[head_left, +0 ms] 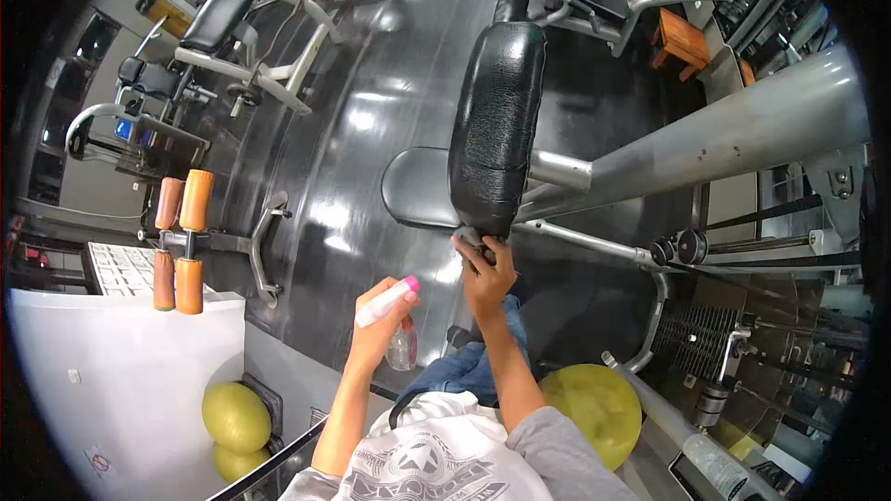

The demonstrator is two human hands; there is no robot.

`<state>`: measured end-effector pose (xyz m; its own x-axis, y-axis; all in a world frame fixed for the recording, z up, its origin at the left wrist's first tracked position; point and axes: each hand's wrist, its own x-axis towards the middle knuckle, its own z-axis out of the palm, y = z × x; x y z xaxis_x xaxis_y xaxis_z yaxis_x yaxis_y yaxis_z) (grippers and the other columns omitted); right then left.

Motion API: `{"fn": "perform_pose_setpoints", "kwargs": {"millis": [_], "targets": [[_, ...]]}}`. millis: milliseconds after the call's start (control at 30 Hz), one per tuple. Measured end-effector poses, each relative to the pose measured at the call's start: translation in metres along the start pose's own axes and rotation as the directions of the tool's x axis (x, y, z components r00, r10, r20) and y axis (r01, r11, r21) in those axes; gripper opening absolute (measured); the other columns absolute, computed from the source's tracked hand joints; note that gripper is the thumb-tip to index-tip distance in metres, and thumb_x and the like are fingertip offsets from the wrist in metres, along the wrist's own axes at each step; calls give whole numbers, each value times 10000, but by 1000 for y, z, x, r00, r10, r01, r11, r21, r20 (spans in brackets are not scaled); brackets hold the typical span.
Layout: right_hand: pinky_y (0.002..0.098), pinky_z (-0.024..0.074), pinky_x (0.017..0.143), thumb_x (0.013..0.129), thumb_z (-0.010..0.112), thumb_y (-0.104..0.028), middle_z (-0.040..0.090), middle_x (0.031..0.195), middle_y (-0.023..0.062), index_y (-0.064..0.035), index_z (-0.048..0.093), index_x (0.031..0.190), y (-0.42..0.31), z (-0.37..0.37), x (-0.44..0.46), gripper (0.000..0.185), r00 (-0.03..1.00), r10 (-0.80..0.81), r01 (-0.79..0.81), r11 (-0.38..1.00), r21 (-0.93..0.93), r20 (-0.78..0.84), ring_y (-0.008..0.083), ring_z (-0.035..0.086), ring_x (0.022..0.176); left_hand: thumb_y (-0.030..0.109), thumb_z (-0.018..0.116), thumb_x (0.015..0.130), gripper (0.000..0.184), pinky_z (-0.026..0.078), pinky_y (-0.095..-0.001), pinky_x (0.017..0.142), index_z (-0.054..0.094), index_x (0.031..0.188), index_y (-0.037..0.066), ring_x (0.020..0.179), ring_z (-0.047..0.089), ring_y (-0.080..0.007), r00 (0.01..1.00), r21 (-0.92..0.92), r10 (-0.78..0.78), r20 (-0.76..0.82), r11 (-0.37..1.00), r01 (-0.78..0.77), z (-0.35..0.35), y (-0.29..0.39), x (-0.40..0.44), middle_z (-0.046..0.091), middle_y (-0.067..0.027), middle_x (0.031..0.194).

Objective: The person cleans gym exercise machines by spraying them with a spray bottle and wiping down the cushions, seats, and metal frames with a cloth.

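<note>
One spray bottle (382, 307) in my left hand (375, 332), fingers wrapped round its white top, pink nozzle (411, 284) pointing up and to the right, clear body hanging below the palm. Bottle is in front of my shirt (422, 468), left of the machine, not touching the pad. Right hand (488, 280) is up at the near end of the long black pad (498, 121), fingers bent over a dark bunched cloth (476, 243), grasping it by the look of it; small and partly covered, so can't make out its full shape. Cloth sits right at the pad's near tip. Pad is upright-ish, running away from me, with a black seat (419, 187) lower down beyond it to the left. Thick gray post (742, 134) slants up from the pad to the right. Yellow ball (594, 416) on the floor just right of me; more yellow balls (237, 419) stacked at left, by the white counter (139, 376). Orange foam rollers (197, 201) past the counter, padded bench (223, 11) far left, orange stool (682, 43) far right. Shiny black floor (364, 195) under it all.
</note>
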<state>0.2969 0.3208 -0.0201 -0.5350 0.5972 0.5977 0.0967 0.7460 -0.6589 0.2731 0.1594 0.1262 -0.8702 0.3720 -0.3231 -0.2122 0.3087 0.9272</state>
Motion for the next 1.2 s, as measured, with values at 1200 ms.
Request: {"fn": "perform_pose_setpoints", "kwargs": {"millis": [1200], "targets": [[348, 577, 757, 795, 716, -70, 675, 1089, -9, -277, 775, 1020, 100, 35, -76, 311, 898, 30, -25, 1000, -17, 438, 206, 691, 910, 274, 678, 917, 250, 406, -244, 550, 643, 832, 41, 558, 558, -79, 991, -52, -125, -44, 991, 123, -10, -37, -3, 611, -6, 690]]}}
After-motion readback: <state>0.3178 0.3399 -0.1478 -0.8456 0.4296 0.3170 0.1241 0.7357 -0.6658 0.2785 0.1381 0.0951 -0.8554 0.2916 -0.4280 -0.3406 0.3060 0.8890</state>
